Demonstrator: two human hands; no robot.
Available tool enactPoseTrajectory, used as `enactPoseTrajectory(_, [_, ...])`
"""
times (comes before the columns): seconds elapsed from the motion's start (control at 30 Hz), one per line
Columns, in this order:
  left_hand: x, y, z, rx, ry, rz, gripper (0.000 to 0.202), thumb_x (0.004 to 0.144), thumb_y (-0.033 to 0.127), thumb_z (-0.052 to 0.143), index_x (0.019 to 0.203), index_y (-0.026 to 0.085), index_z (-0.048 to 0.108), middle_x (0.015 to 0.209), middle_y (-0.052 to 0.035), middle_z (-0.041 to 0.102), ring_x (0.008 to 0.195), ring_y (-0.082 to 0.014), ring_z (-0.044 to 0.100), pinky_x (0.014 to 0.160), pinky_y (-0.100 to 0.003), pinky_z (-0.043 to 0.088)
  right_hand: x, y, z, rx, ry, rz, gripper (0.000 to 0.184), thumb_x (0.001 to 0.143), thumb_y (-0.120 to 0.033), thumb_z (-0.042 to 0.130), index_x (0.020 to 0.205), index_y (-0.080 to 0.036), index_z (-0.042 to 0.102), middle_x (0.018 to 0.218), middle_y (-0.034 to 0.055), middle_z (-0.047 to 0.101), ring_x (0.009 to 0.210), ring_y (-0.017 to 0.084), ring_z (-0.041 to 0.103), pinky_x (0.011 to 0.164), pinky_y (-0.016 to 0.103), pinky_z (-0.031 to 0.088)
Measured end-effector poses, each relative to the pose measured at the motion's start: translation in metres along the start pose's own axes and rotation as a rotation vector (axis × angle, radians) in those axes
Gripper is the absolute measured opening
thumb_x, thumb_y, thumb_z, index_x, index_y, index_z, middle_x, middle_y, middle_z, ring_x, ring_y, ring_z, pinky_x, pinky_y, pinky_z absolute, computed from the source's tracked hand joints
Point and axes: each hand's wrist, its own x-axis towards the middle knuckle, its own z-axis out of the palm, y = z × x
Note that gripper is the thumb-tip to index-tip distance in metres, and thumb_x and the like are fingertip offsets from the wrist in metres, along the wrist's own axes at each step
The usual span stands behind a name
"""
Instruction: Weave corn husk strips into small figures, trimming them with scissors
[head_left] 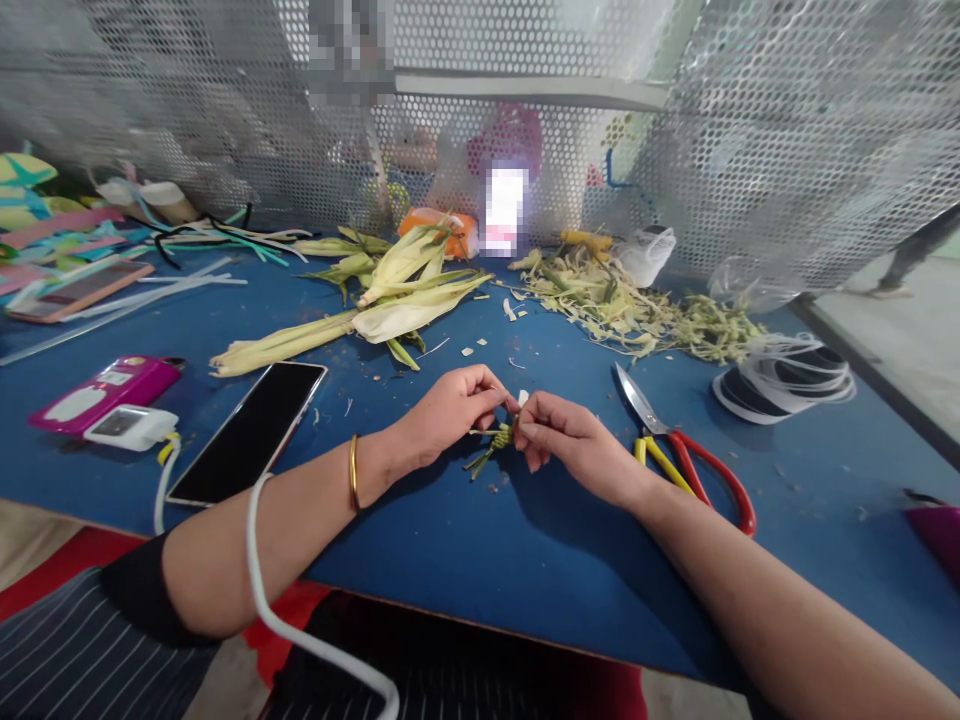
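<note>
With left hand [450, 405] and right hand [570, 445] grips clamped on the braided corn-husk piece [495, 440], we are probably risking a torn strip by overpulling.

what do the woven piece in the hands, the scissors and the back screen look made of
Woven piece, pinched by left hand and right hand: dry plant strips, probably corn husk, matte green-yellow. Scissors: shiny metal blades, glossy red and yellow handles, likely plastic-coated. Screen: grey perforated sheet, dull, probably metal.
</note>
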Motion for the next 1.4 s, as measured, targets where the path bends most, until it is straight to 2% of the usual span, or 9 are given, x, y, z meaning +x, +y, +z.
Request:
enactPoseTrajectory(0.17, [0.000,-0.001,0.002,-0.038,-0.015,-0.030,0.014,0.089,0.022,0.050,0.076,0.017,0.052,0.061,0.0041,0.051,0.049,-0.0055,0.037,0.050,-0.022,0.029,0.000,-0.001,0.000,-0.071,0.014,-0.014,0.016,0.091,-0.028,0.051,0.077,-0.020,0.049,0.075,-0.0018,0.058,0.061,0.010,0.058,0.059,0.025,0.043])
enactPoseTrajectory(0.37, [0.001,-0.004,0.000,0.368,-0.011,0.152,0.015,0.087,0.016,0.052,0.072,0.017,0.053,0.063,0.0032,0.056,0.055,-0.0076,0.045,0.057,-0.024,0.034,-0.001,0.000,0.002,-0.128,0.039,-0.023,0.017,0.091,-0.026,0.049,0.075,-0.021,0.047,0.066,-0.0045,0.053,0.058,0.010,0.056,0.059,0.025,0.044])
enactPoseTrajectory(0.5, [-0.001,-0.003,0.000,0.493,0.003,0.203,0.014,0.086,0.015,0.051,0.073,0.017,0.053,0.065,0.0028,0.059,0.059,-0.0093,0.049,0.060,-0.025,0.035,-0.002,0.000,0.003,-0.181,0.067,-0.024,0.015,0.090,-0.025,0.049,0.076,-0.021,0.048,0.062,-0.0053,0.052,0.057,0.010,0.054,0.060,0.025,0.045])
enactPoseTrajectory(0.7, [0.000,-0.002,-0.002,0.384,0.044,0.353,0.013,0.089,0.022,0.052,0.078,0.017,0.057,0.076,-0.0005,0.063,0.070,-0.0118,0.055,0.067,-0.026,0.041,0.001,0.006,0.006,-0.012,0.185,0.027,0.013,0.085,-0.031,0.057,0.092,-0.021,0.056,0.064,-0.0052,0.059,0.055,0.012,0.060,0.056,0.026,0.046])
enactPoseTrajectory(0.8, [0.000,-0.002,0.000,0.333,0.072,0.419,0.012,0.086,0.021,0.054,0.076,0.017,0.057,0.090,-0.0035,0.064,0.083,-0.0138,0.057,0.075,-0.028,0.043,0.001,0.005,0.008,0.009,0.152,0.041,0.019,0.081,-0.033,0.062,0.096,-0.020,0.060,0.065,-0.0043,0.061,0.055,0.012,0.061,0.056,0.026,0.047])
enactPoseTrajectory(0.93, [-0.001,-0.001,0.002,0.254,0.092,0.373,0.015,0.085,0.027,0.057,0.074,0.017,0.059,0.095,-0.0058,0.065,0.091,-0.0165,0.058,0.079,-0.029,0.044,0.001,0.001,0.009,0.021,0.148,0.053,0.020,0.080,-0.037,0.066,0.073,-0.019,0.060,0.063,-0.0031,0.061,0.055,0.011,0.059,0.057,0.026,0.046])
enactPoseTrajectory(1.13, [-0.003,0.000,0.002,-0.130,0.131,0.156,0.047,0.082,0.057,0.058,0.103,0.016,0.063,0.103,-0.0092,0.067,0.093,-0.0191,0.061,0.075,-0.030,0.046,0.001,-0.009,0.001,0.216,0.423,0.013,0.027,0.071,-0.041,0.076,0.075,-0.018,0.062,0.064,-0.0027,0.063,0.056,0.010,0.059,0.057,0.024,0.045])
enactPoseTrajectory(1.27, [-0.006,-0.002,0.008,-0.186,-0.027,0.079,0.041,0.067,0.040,0.079,0.098,0.015,0.067,0.095,-0.0062,0.071,0.086,-0.0166,0.062,0.079,-0.030,0.045,0.002,-0.012,0.002,0.289,0.458,0.014,0.028,0.070,-0.041,0.078,0.074,-0.018,0.062,0.064,-0.0029,0.063,0.055,0.009,0.059,0.057,0.023,0.045])
enactPoseTrajectory(1.4, [-0.008,-0.006,0.012,-0.123,-0.065,0.066,0.026,0.077,0.036,0.071,0.091,0.015,0.071,0.081,-0.0047,0.071,0.075,-0.0144,0.061,0.070,-0.028,0.045,0.001,-0.009,0.009,0.245,0.358,0.003,0.028,0.074,-0.042,0.075,0.075,-0.017,0.062,0.065,-0.0017,0.064,0.057,0.010,0.059,0.058,0.024,0.046])
